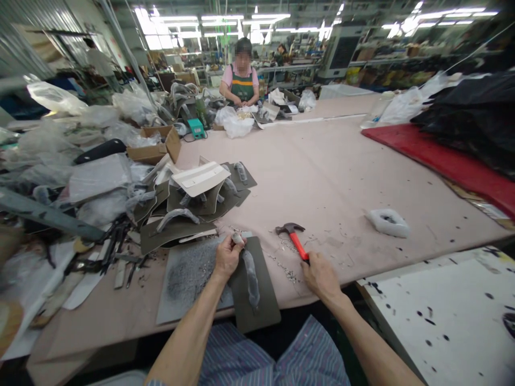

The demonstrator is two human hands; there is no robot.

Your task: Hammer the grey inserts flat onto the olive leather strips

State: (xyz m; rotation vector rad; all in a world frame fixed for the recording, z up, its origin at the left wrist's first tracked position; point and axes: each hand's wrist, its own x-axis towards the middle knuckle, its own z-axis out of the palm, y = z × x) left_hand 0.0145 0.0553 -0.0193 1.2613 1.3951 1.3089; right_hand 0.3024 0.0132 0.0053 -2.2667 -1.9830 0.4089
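My left hand is closed in a pinch on the top end of a wrapped handle strap that lies along a dark olive panel at the table's near edge. The panel rests partly on a grey pitted metal plate. My right hand is wrapped round the red handle of a claw hammer, whose head lies on the table to the right of the panel. Small metal rivets are scattered between the two hands.
A stack of olive panels with straps and a white card piece lie beyond the plate. Plastic bags and tools crowd the left. A tape roll sits right, a red mat beyond. A person in a green apron works at the far end.
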